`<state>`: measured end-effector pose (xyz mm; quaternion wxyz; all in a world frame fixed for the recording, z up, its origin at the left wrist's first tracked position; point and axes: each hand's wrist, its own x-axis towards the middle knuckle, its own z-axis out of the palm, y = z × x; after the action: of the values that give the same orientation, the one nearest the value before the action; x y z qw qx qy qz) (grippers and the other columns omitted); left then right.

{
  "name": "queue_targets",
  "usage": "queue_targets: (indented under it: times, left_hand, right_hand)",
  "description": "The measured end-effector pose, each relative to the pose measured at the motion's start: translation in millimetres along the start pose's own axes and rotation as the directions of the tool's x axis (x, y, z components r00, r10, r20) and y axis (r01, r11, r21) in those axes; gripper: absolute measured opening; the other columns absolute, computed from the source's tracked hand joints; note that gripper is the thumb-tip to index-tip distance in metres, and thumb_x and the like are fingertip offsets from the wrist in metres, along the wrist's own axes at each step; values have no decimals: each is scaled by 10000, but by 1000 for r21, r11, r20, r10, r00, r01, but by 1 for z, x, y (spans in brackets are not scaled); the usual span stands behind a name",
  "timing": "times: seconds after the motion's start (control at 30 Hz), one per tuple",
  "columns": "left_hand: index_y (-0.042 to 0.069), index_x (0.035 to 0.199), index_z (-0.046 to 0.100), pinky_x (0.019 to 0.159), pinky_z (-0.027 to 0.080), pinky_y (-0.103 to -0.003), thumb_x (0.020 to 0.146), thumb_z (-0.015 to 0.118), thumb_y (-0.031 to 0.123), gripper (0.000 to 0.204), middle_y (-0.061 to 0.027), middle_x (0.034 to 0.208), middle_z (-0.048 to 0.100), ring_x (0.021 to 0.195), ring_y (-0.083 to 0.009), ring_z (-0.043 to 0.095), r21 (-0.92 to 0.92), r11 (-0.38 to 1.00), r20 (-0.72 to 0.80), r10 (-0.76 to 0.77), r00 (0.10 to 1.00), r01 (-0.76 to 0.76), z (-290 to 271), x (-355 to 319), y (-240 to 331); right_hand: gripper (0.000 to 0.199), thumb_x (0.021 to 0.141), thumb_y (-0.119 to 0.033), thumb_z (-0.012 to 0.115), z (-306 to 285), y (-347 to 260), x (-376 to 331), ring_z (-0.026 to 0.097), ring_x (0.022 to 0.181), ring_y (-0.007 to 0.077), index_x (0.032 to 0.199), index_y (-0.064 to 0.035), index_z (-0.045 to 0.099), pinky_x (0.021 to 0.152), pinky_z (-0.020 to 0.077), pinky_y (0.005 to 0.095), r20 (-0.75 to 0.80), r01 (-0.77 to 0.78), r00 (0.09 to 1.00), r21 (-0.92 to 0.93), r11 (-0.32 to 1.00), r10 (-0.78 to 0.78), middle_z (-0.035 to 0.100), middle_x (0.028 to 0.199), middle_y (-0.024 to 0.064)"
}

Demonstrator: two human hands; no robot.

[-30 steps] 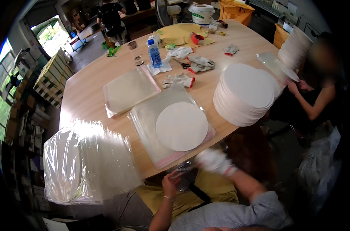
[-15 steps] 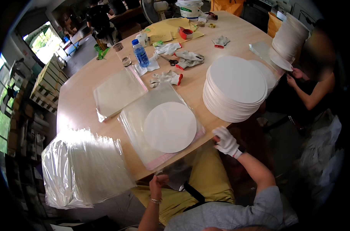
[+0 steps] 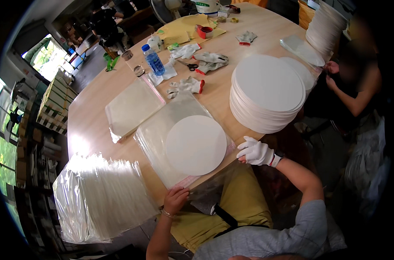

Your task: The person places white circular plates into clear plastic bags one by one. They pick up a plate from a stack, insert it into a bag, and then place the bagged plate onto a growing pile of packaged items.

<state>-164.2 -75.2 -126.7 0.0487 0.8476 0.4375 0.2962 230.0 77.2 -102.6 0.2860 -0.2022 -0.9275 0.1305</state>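
Note:
A white round disc [image 3: 196,145] lies on a stack of clear plastic bags [image 3: 151,149] at the table's near edge. Just below that edge, a clear film bag [image 3: 212,184] is stretched over my lap. My bare left hand [image 3: 176,200] pinches its left end, next to the pink strip of the stack. At the other end my right hand [image 3: 256,151], in a white glove, has its thumb and fingers closed on the film; the fingertips are partly hidden. The tall stack of white discs [image 3: 268,93] stands beyond my right hand.
Filled clear bags [image 3: 101,197] are piled at the near left, overhanging the table. More flat bags [image 3: 134,106], a water bottle [image 3: 153,60], scissors [image 3: 189,65] and loose gloves [image 3: 186,86] lie farther back. A co-worker's hands [image 3: 331,73] are at the right, near another disc stack [image 3: 324,32].
My left hand has risen to the table edge, and my right hand has shifted slightly. The film between them is now drawn out along the edge. My view has tilted a little.

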Motion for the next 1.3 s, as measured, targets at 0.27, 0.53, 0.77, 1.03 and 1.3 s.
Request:
queue_targets:
  times: [0.27, 0.53, 0.77, 1.03, 1.3]
  left_hand:
    - [68, 752, 636, 641, 462, -355, 847, 568, 118, 127, -85, 756, 639, 725, -242, 603, -126, 917, -154, -394, 906, 377, 15, -18, 7]
    - [47, 736, 566, 498, 440, -339, 919, 491, 200, 249, -85, 583, 581, 527, -246, 583, -243, 637, -127, -769, 627, 732, 15, 3, 18]
    - [76, 749, 550, 489, 439, -397, 911, 499, 276, 262, -128, 598, 579, 528, -314, 570, 78, 630, -221, -745, 630, 772, 19, 9, 14]
    - [63, 796, 576, 542, 446, -440, 878, 526, 352, 305, -164, 684, 601, 618, -353, 584, 162, 445, -95, -881, 463, 881, 11, 15, 10]
    - [29, 929, 605, 630, 474, -320, 838, 622, 202, 196, -106, 811, 622, 721, -215, 603, -344, 499, 24, -842, 539, 795, 5, 11, 74]
  right_hand:
    - [44, 691, -143, 676, 6, 5, -12, 576, 932, 183, 732, -137, 660, 1006, 294, 499, -31, -339, 939, 70, 938, 341, 633, 808, -10]
    - [189, 781, -205, 552, 16, -9, 15, 536, 685, 262, 628, -94, 537, 837, 371, 460, -25, -379, 921, -292, 878, 389, 542, 649, 69]
    - [213, 787, -215, 545, 35, -15, 28, 534, 614, 295, 622, -89, 496, 868, 369, 526, -173, -561, 826, -348, 752, 536, 510, 569, 102]
    - [213, 772, -251, 565, 39, -17, 44, 565, 589, 289, 607, -116, 570, 918, 337, 548, -61, -534, 801, -521, 666, 595, 564, 557, 97]
    - [115, 712, -170, 598, 26, -26, 36, 541, 685, 307, 722, -70, 540, 713, 419, 449, -445, -669, 713, -201, 715, 542, 577, 685, 115]
